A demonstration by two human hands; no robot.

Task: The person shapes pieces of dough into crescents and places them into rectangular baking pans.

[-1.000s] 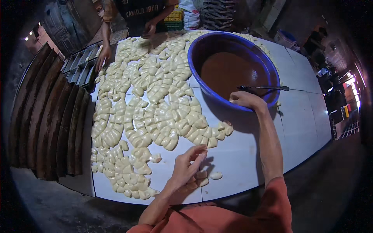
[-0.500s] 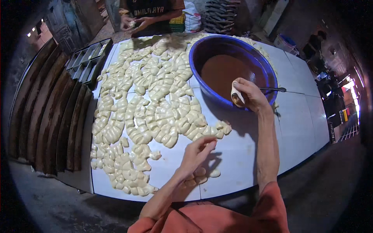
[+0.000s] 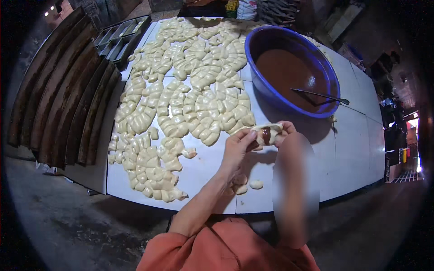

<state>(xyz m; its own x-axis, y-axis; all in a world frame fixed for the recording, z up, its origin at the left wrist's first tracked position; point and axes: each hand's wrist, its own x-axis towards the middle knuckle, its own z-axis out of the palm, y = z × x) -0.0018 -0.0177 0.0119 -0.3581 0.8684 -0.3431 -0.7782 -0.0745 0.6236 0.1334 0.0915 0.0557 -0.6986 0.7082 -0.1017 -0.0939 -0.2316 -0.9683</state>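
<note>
Between my two hands is a flattened piece of pale dough (image 3: 274,130) with glossy brown filling (image 3: 266,136) in its middle. The fingers of my left hand (image 3: 238,149) pinch its left edge. My right hand (image 3: 285,131) grips the other edge; a blur covers the forearm behind it. Just beyond stands a large blue basin (image 3: 253,67) of brown filling, and a spoon (image 3: 322,94) lies in it with its handle over the rim. Rows of shaped dough pieces (image 3: 194,108) spread across the left half of the table. Several small dough pieces (image 3: 256,184) lie by my left forearm.
Long dark curved trays or boards (image 3: 58,99) stand in a row along the left side. Behind them sits a dark rack of metal molds (image 3: 120,43). The white table (image 3: 352,149) extends to the right. Sacks and a crate (image 3: 232,6) are at the far edge.
My right hand has come back from the basin's rim with the filled dough. My left hand has moved forward and now grips it too. The view has tilted downward, and the co-worker's hands are out of sight.
</note>
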